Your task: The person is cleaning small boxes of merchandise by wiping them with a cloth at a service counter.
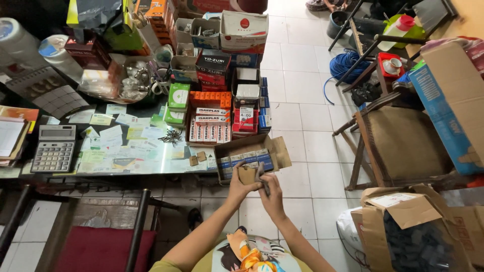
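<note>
I am gripping a small brown box (246, 175) in my left hand (238, 187) and dark screws (264, 184) in my right hand (272, 195), beside the open carton (250, 157) overhanging the worktop's (151, 163) right corner.

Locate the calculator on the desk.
In the head view, the grey calculator lies at the desk's left end, between stacked papers and scattered cards.
</note>
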